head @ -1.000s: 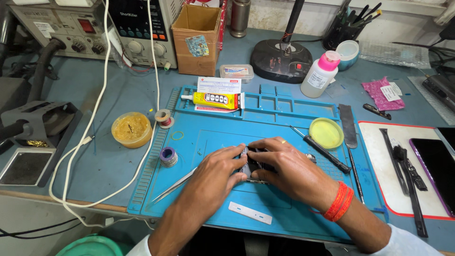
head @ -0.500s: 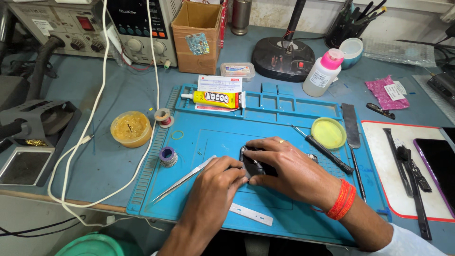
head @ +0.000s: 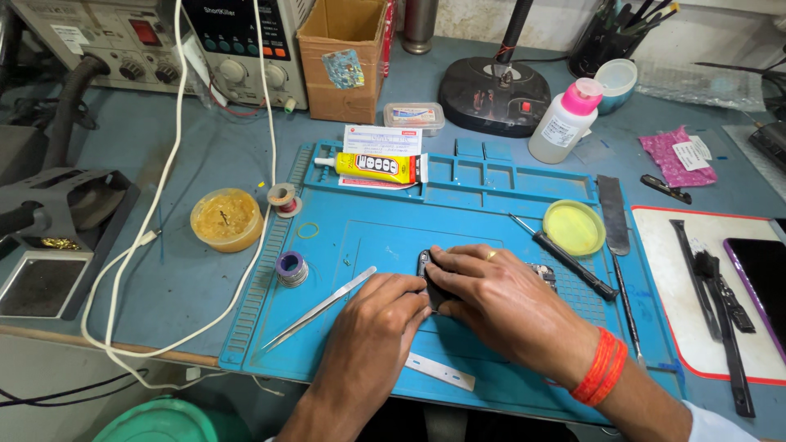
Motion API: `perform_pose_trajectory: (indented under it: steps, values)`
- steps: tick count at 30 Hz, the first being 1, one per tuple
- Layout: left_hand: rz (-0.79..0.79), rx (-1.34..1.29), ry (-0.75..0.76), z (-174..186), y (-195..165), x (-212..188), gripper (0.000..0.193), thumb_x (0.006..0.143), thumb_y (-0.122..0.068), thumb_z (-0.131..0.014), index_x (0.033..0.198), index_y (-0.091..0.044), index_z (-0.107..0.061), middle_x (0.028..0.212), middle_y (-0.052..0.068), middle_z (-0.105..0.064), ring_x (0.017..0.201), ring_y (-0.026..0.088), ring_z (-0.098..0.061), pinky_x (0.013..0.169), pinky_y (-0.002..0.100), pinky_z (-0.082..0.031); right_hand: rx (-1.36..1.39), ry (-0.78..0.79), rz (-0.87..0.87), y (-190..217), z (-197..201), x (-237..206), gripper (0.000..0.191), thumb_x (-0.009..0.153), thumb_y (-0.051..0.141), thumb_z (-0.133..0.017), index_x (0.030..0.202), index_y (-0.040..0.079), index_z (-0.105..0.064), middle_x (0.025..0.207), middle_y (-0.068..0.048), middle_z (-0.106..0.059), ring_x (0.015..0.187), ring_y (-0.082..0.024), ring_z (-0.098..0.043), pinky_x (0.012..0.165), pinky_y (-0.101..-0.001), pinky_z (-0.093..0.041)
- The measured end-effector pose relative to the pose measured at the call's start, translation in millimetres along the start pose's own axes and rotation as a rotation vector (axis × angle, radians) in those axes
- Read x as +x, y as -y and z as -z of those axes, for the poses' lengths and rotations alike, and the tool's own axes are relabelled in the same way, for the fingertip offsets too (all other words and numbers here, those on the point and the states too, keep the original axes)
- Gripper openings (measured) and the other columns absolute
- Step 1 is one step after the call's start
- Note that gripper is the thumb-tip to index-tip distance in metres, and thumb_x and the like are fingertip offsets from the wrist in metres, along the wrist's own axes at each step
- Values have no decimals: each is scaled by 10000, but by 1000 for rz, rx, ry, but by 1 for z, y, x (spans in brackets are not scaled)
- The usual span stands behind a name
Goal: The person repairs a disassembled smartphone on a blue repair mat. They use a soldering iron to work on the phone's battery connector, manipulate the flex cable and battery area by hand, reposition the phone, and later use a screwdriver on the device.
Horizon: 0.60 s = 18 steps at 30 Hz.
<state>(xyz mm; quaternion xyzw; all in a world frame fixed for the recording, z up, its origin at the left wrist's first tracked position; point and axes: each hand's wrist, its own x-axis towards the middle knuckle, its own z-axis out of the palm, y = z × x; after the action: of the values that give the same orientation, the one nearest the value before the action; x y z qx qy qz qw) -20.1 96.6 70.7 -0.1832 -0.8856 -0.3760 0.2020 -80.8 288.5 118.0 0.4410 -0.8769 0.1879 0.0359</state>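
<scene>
Small dark device (head: 431,282) being gripped mid blue mat (head: 385,221) by both hands: left hand (head: 383,315) pinching near edge, right hand (head: 499,299) clamped over top. Tweezers (head: 319,307) lying just left.

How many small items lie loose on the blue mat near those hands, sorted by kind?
Tweezers: 1
Screwdriver: 1
Yellow lid: 1
Glue tube: 1
Solder spool: 1
White strip: 1
Total: 6
</scene>
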Motion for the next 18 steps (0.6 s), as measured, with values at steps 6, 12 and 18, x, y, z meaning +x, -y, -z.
perform_pose_trajectory:
  steps: [6, 12, 18]
  values:
    - [17, -4, 35, 1, 1, 0, 119, 860, -89, -726, 948, -10, -742, 1028, 79, -722, 998, 309, -671, 1009, 470, -482, 110, -10, -47, -9, -7, -5, 482, 844, 220, -737, 1298, 71, -673, 1387, -129, -652, 1166, -346, -627, 963, -435, -485]
    - [-41, 27, 12, 1, -2, -2, 130, 836, -82, -732, 952, -31, -763, 1045, 89, -725, 995, 297, -678, 971, 452, -490, 103, -93, -69, -1, -1, -19, 507, 857, 232, -745, 1331, 84, -644, 1372, -137, -640, 1200, -341, -600, 986, -452, -465]
    - [-81, 4, 31, 15, 0, 1, 197, 839, -87, -733, 1020, -15, -762, 1099, 106, -726, 1017, 300, -682, 908, 416, -526, -39, -294, -274, -10, 39, -59, 417, 809, 252, -768, 1177, 67, -704, 1188, -124, -720, 1087, -316, -683, 914, -420, -531]
